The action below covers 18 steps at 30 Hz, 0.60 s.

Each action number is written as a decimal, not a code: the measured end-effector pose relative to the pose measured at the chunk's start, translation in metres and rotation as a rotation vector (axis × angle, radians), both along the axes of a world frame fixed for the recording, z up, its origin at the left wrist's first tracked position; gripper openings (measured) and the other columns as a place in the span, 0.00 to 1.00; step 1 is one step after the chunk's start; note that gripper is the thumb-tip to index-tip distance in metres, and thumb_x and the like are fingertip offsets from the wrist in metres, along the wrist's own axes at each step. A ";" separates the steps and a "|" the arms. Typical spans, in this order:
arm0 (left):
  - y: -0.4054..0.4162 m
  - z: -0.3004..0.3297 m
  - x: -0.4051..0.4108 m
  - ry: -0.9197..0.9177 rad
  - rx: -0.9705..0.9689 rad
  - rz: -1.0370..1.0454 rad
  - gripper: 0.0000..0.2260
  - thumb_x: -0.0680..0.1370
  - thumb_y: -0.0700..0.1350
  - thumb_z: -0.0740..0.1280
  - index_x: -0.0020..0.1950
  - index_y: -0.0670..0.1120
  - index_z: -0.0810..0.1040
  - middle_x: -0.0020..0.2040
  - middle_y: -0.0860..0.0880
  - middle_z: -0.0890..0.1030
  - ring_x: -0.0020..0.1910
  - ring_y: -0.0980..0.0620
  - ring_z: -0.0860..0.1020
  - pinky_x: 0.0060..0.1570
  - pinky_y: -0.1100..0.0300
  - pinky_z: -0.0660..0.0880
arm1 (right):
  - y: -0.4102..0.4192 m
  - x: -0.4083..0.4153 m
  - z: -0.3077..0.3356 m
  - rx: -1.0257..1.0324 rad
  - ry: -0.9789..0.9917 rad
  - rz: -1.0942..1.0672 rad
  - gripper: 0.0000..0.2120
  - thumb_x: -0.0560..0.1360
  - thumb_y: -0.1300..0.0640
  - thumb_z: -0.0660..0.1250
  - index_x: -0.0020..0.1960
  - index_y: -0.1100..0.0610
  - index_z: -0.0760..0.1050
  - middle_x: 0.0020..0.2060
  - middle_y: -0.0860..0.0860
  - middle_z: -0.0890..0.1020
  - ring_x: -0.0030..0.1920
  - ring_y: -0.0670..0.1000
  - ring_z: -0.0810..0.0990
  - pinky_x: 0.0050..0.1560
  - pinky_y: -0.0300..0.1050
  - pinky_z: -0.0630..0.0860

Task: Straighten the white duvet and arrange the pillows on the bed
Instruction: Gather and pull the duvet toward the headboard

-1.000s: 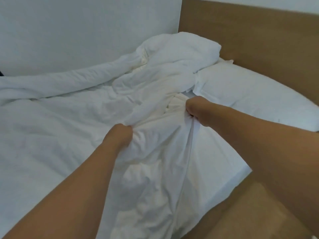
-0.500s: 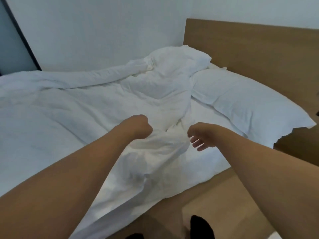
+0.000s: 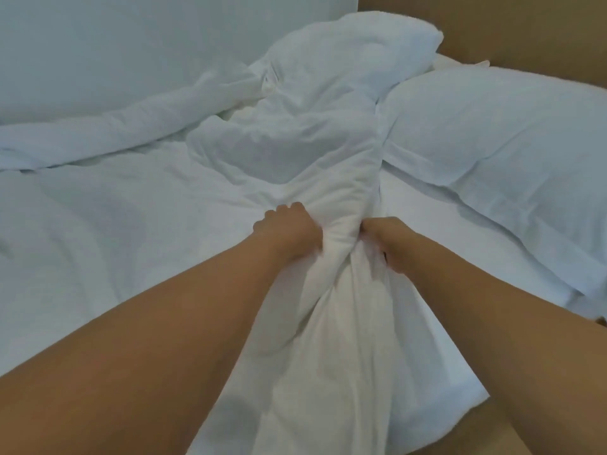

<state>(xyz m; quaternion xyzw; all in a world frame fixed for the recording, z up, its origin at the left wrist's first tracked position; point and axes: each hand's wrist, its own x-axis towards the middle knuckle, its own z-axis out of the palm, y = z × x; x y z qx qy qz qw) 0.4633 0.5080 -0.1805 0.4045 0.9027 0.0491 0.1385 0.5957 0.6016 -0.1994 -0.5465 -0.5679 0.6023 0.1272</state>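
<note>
The white duvet [image 3: 289, 152] lies rumpled across the bed, one long roll of it banked against the wall [image 3: 98, 44] at the far side and a heap of it piled up toward the headboard [image 3: 525, 31]; a gathered fold runs from that heap down over the near edge of the mattress. One pillow [image 3: 492, 139] lies flat by the headboard, just beside the heap; whether another is buried under the bedding cannot be told. The task thus appears at an early stage: spreading and smoothing remain, and the pillow is not yet placed. The left hand [image 3: 289, 231] and the right hand [image 3: 384, 239] sit close together, each with fingers curled into the gathered fold, gripping the cloth from either side.
</note>
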 end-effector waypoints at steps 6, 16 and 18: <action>0.007 0.007 -0.032 0.214 -0.003 -0.056 0.08 0.76 0.44 0.61 0.52 0.47 0.76 0.49 0.46 0.79 0.46 0.44 0.77 0.42 0.57 0.68 | 0.044 -0.025 0.012 -0.124 0.024 -0.157 0.09 0.71 0.68 0.56 0.34 0.58 0.63 0.33 0.54 0.66 0.32 0.53 0.64 0.32 0.42 0.62; -0.076 0.150 -0.042 0.093 -0.008 0.242 0.14 0.77 0.43 0.61 0.62 0.42 0.72 0.58 0.41 0.77 0.52 0.42 0.75 0.51 0.53 0.72 | 0.041 0.090 0.194 0.141 0.018 -0.153 0.12 0.70 0.72 0.52 0.32 0.60 0.62 0.32 0.54 0.66 0.30 0.54 0.65 0.31 0.44 0.68; -0.075 0.154 0.011 -0.018 0.029 0.067 0.16 0.76 0.44 0.63 0.63 0.41 0.74 0.62 0.41 0.76 0.59 0.41 0.75 0.57 0.55 0.71 | 0.016 0.115 0.205 0.157 0.064 -0.061 0.10 0.69 0.73 0.51 0.36 0.61 0.66 0.35 0.55 0.70 0.34 0.56 0.70 0.40 0.49 0.76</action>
